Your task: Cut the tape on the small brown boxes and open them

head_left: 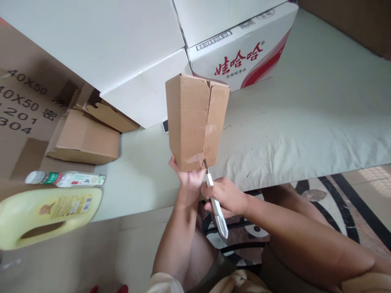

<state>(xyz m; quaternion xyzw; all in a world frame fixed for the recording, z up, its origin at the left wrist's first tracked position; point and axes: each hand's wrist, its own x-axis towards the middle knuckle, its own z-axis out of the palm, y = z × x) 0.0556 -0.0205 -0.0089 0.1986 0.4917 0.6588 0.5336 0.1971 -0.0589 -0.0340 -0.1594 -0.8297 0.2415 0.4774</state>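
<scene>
Beneath one cardboard box (pixel 194 122), one hand (pixel 191 178) supports its base.

Plain brown on the cardboard box (pixel 194 118) at twelve o'clock; white on the handle of the utility knife (pixel 217 207) toward six. At one, white with red lettering and a red swoosh on the water carton (pixel 241 67). Pale green on the cloth (pixel 311 122) at three; black and off-white curving bands on the floor (pixel 331 199) at four. Pale yellow on the jug (pixel 18 215) at eight.
</scene>
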